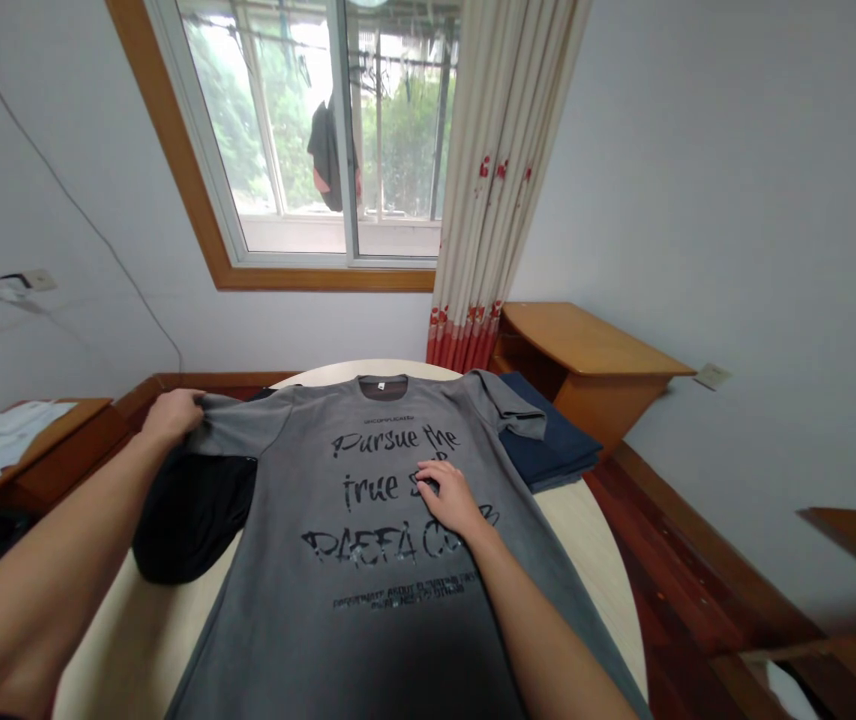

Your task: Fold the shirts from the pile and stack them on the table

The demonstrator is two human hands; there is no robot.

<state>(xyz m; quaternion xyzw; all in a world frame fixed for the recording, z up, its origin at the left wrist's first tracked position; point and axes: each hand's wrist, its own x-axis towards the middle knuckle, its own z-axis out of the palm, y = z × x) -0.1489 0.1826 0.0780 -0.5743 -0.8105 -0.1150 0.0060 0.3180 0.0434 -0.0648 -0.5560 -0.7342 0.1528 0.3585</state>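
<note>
A grey T-shirt (285,520) with black printed lettering lies spread face up over a round pale table (612,560), its collar toward the window. My left hand (175,415) is closed on the end of the left-side sleeve and pulls it out sideways. Flat on the shirt's chest, over the lettering, rests my right hand (447,493) with its fingers stretched out. Beneath the left sleeve is a black cloth item (192,525). Folded dark blue clothes (548,445) lie partly under the right-side sleeve.
A wooden desk (593,340) stands beyond the table at the right, beside a long curtain (499,180). At the far left, white papers or cloth (4,440) lie on a brown wooden surface. The window (323,140) is straight ahead.
</note>
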